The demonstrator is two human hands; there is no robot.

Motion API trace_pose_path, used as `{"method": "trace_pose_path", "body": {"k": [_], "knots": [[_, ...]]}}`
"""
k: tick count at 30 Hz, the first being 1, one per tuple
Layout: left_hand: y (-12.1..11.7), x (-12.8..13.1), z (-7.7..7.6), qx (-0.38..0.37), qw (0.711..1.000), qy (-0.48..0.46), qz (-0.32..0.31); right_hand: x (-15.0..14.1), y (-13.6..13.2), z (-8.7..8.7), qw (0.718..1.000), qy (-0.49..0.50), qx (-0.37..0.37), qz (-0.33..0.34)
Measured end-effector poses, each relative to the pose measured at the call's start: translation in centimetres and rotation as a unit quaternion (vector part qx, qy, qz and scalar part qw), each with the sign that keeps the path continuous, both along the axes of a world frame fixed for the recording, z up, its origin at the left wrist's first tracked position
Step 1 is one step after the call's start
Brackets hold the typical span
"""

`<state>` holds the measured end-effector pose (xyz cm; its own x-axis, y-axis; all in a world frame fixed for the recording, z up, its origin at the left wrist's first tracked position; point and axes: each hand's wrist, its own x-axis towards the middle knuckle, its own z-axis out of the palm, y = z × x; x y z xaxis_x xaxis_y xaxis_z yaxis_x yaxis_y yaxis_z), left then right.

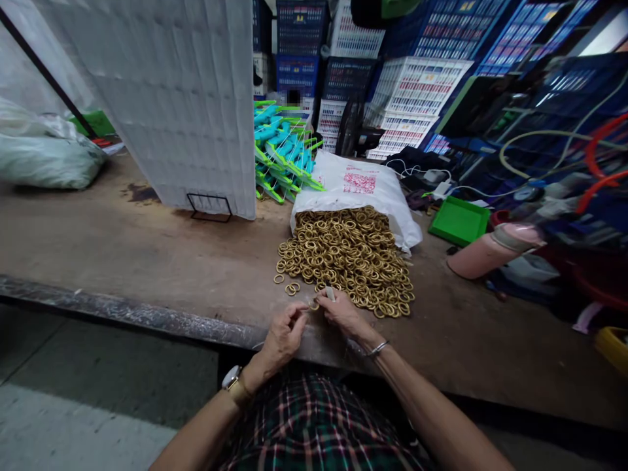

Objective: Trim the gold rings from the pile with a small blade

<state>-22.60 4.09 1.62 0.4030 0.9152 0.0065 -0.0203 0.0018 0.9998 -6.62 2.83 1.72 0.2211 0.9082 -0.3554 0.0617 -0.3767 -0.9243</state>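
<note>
One brass-coloured ring (314,305) sits between the fingertips of the left hand (284,335) and the right hand (343,312), close to the near edge of the worn brown tabletop (206,261). Right fingers are closed around a small pale tool (330,294); the left fingertips bend in at the ring, but whether they pinch it I cannot tell. Such close handling probably goes best with the ring steadied and the tool kept clear of skin. Just beyond, a heap of similar rings (353,258) spills from a white sack (366,183). Toward the tabletop's right end lie a pink bottle (475,252) and a green tray (458,221). A pale quilted panel (196,98) and teal-and-green frames (284,147) stand toward the far edge. Behind, stacked crates (417,85) crowd the room.
</note>
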Motion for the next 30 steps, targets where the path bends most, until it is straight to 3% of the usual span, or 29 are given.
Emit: {"method": "trace_pose_path", "body": {"k": [2,5,9,13,22,30], "knots": [[0.1,0.1,0.0,0.042,0.999,0.006,-0.027,-0.4,-0.4,0.3,0.999,0.047,-0.014,-0.002],[0.3,0.3,-0.1,0.040,0.997,0.006,-0.068,-0.9,-0.9,0.5,0.995,0.103,-0.019,0.001],[0.3,0.7,0.1,0.027,0.998,0.023,-0.059,-1.3,-1.2,0.7,0.989,0.148,-0.024,0.010],[0.0,0.9,0.7,-0.042,0.998,0.032,-0.036,-1.6,-1.3,0.7,0.990,0.137,-0.008,0.017],[-0.6,0.4,0.2,-0.224,0.969,-0.032,-0.103,-1.8,-1.0,0.5,0.999,0.032,0.012,0.025],[-0.6,0.3,-0.5,-0.273,0.946,-0.141,-0.106,-1.9,-0.8,0.5,0.999,0.029,0.024,0.036]]}}
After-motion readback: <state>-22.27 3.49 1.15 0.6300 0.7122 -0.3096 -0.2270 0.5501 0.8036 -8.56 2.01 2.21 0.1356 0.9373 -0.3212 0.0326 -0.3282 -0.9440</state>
